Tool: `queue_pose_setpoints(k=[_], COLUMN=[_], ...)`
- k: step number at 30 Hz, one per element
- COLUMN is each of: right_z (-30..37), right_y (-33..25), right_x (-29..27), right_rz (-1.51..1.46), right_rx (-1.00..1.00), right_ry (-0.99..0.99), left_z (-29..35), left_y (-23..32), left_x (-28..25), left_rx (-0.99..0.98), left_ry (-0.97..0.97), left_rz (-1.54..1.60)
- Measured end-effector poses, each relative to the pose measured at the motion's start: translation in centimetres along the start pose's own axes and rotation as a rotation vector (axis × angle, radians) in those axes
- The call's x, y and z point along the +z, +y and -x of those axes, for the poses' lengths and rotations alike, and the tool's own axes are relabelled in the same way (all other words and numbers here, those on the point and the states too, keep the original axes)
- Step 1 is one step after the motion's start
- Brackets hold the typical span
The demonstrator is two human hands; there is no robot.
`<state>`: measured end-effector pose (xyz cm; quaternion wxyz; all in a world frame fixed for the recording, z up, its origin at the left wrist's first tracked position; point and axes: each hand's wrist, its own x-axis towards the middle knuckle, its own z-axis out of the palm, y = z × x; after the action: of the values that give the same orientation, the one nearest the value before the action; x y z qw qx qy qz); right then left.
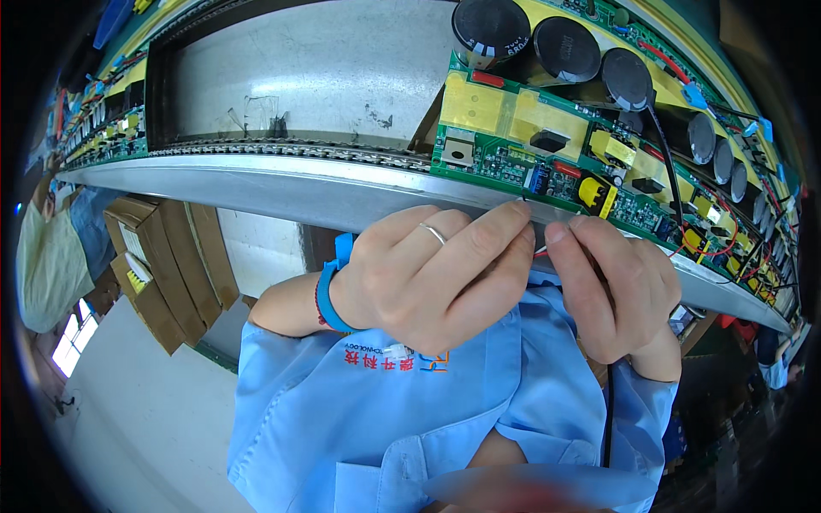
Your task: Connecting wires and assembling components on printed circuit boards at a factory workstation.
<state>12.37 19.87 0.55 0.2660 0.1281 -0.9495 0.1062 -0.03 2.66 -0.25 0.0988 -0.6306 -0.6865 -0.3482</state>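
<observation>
My left hand (436,274), with a ring and a blue wrist strap, is closed in a pinch at the rail's edge. A tiny dark tip shows at its fingertips. Close beside it, my right hand (620,286) is also closed, its thumb and index finger nearly meeting the left fingers. A short piece of thin wire (540,251), reddish and pale, shows between the hands. A black cable (609,415) hangs below my right hand. Just beyond my fingers lies a green circuit board (492,175) with yellow-taped parts and a yellow transformer (596,195). What the fingertips pinch is mostly hidden.
A metal rail (342,181) with a chain (291,152) runs along the line. Large black capacitors (566,50) stand behind the near board, and more boards continue right. Other boards (111,128) are far left. Cardboard boxes (171,265) stand below the rail; a person's sleeve (774,374) shows far right.
</observation>
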Motion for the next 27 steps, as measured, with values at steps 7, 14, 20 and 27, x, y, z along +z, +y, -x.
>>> queue_pose_setpoints(k=[7, 14, 20, 27], right_z=[0.2, 0.2, -0.5, -1.1], right_y=[0.3, 0.2, -0.2, -0.5], right_x=[0.2, 0.9, -0.1, -0.2], right_rz=[0.014, 0.026, -0.068, -0.093], right_rx=[0.001, 0.038, 0.171, 0.239], right_ry=[0.010, 0.051, -0.063, -0.132], left_z=[-0.2, -0.8, -0.2, 1.6], left_y=[0.2, 0.5, -0.3, -0.2], left_x=[0.3, 0.5, 0.6, 1.4], left_rx=[-0.025, -0.096, -0.052, 0.077], left_ry=[0.006, 0.013, 0.011, 0.183], left_rz=[0.014, -0.007, -0.037, -0.013])
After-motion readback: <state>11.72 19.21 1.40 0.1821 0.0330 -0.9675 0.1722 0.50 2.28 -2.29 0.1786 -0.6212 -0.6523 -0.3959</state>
